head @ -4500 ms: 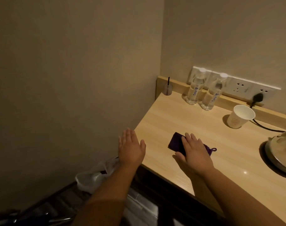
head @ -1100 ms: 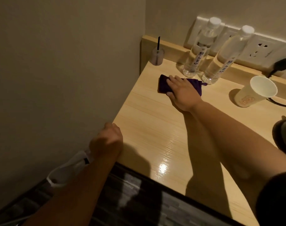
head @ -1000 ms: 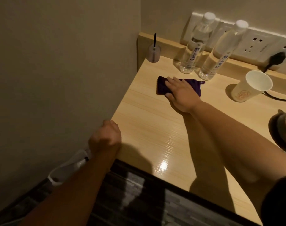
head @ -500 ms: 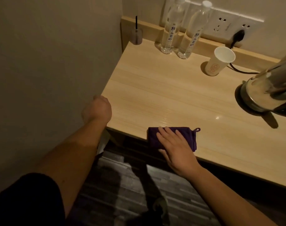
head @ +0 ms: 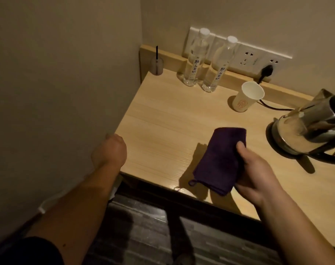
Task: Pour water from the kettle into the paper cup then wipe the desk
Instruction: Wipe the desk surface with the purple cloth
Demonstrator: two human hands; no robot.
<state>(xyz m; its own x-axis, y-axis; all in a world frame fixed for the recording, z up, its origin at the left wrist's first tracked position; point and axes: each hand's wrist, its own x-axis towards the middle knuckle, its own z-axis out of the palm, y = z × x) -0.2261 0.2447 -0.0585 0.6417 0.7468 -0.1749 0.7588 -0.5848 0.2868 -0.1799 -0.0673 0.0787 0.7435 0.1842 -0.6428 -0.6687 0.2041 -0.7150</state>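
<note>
My right hand [head: 258, 173] grips a folded purple cloth [head: 219, 159] and holds it just above the light wooden desk [head: 163, 131], near the front edge. The white paper cup [head: 248, 96] stands upright at the back of the desk, below the wall sockets. The steel kettle [head: 312, 129] sits on its base at the right edge of view, partly cut off. My left hand [head: 110, 148] is curled into a fist at the desk's front left corner, holding nothing.
Two clear water bottles [head: 195, 58] [head: 219, 64] stand against the back ledge. A small jar with a black stick [head: 157, 65] sits in the back left corner. A black plug and cord [head: 266, 71] run behind the cup. Walls close off the left and back.
My right hand drew the cloth from the back of the desk to the front edge, then lifted it off the surface and now grips it. My left fist stayed at the corner.
</note>
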